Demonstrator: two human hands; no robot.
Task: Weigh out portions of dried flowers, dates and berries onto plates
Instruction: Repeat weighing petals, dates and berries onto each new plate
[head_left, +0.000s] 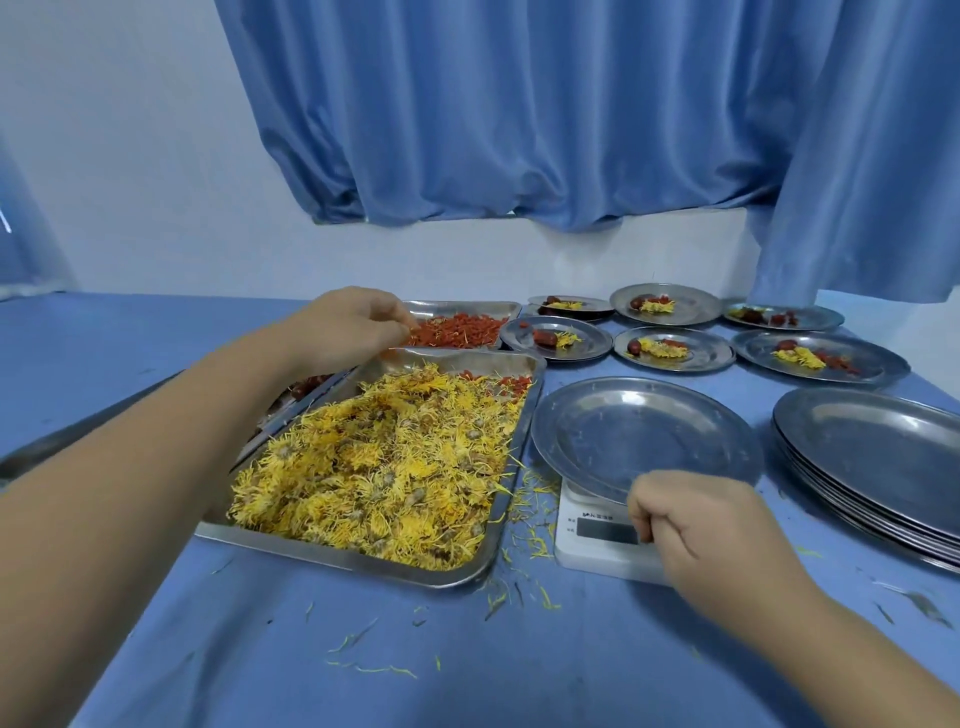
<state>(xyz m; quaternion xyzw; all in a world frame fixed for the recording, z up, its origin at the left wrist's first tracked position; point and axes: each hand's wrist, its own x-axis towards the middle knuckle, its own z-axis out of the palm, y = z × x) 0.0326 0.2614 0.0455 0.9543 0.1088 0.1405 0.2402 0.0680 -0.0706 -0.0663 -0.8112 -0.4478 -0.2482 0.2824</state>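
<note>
Left hand (348, 325) pinches berries (457, 330), behind-left of scale (592, 540). Right hand (711, 530) curled, seemingly empty, at scale front. Plate (639, 431) on scale bare. Take small pinch, drop mid-plate, keep display unblocked.

Pale wall (130, 156), plain, white with a bluish cast, fills the left side and runs on behind the table. Blue curtain (519, 104) hangs in heavy folds across the upper middle and right. Its hem is bunched and uneven, and at the right it drops lower, down to the table's far edge. A strip of a second blue curtain (21, 234) shows at the far left. The table (260, 649) is covered in blue cloth. Light is soft and even, shadows faint.
</note>
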